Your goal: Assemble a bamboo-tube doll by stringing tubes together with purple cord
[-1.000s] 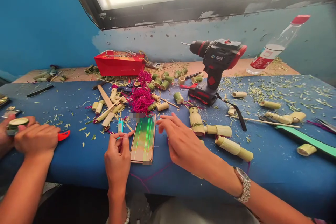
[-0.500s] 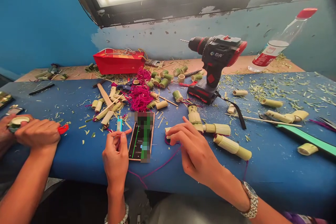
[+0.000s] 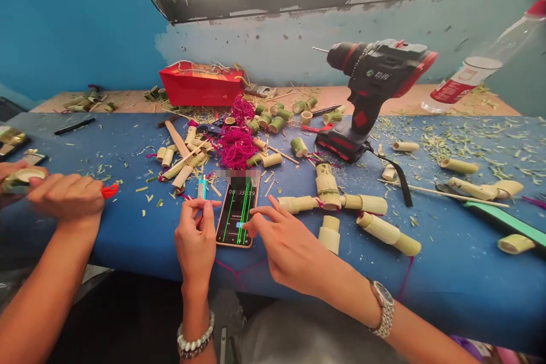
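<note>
A phone (image 3: 237,210) lies on the blue table (image 3: 447,273) in front of me, its screen lit with green lines and digits. My right hand (image 3: 284,244), a watch on its wrist, rests beside the phone with fingers spread and the index fingertip on the lower screen. My left hand (image 3: 196,239), wearing a bead bracelet, sits at the phone's left edge with thumb and fingers pinched on something thin I cannot make out. A purple thread (image 3: 232,270) runs over the table edge below the phone. Short bamboo pieces (image 3: 330,232) lie just right of my right hand.
A red-and-black cordless drill (image 3: 371,91) stands behind. Pink thread (image 3: 236,148), cut bamboo rings (image 3: 273,122), sticks, a lighter (image 3: 202,187), a red box (image 3: 202,85) and a bottle (image 3: 478,71) crowd the table. A co-worker's hands (image 3: 63,196) hold a bamboo piece at far left.
My right hand left the phone's top, dipped to the purple thread and a bamboo piece, then came back onto the screen. The screen turned dark with digits. My view shifted left and closer.
</note>
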A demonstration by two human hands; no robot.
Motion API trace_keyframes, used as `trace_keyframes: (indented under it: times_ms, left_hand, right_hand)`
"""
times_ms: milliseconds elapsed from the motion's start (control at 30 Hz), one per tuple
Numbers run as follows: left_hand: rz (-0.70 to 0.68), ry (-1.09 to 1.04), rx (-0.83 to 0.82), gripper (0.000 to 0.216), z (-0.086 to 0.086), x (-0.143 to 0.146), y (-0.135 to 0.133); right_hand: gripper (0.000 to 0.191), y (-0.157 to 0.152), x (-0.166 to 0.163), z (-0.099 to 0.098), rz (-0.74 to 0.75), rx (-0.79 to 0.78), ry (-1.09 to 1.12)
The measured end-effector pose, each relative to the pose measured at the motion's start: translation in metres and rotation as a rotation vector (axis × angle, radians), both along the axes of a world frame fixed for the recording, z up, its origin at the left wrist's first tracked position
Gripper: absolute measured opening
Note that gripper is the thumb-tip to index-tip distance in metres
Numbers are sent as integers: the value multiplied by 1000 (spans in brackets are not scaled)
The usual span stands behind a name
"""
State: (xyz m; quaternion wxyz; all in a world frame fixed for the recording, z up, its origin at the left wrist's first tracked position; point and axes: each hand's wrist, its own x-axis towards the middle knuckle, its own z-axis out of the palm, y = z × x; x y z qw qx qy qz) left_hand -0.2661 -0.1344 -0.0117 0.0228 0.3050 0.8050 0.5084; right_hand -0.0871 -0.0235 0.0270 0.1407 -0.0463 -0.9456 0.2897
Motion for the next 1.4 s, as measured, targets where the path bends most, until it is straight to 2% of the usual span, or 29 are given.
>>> trace_keyframes:
  times_ms: [133, 233, 467, 600, 800, 1267, 1400]
  left_hand:
    - [-11, -16, 11, 26, -2, -1, -1]
    - [-11, -29, 13, 25, -2, -1, -1]
    - [5, -31, 9, 24, -3, -1, 0]
    - [15, -42, 2, 24, -3, -1, 0]
    - [49, -15, -48, 27, -1, 0, 0]
    - [42, -22, -33, 28, -2, 0, -3]
    - [30, -29, -24, 27, -2, 0, -2]
  right_hand:
    - [47, 5, 8, 6, -49, -76, 108]
    - [45, 10, 10, 6, -102, -61, 151]
    - [42, 21, 8, 4, -115, -29, 182]
    - [45, 39, -1, 14, -108, -3, 135]
    - [46, 65, -25, 20, -91, -68, 45]
    - [38, 67, -37, 8, -56, -6, -2]
    - [37, 66, -35, 9, -60, -59, 21]
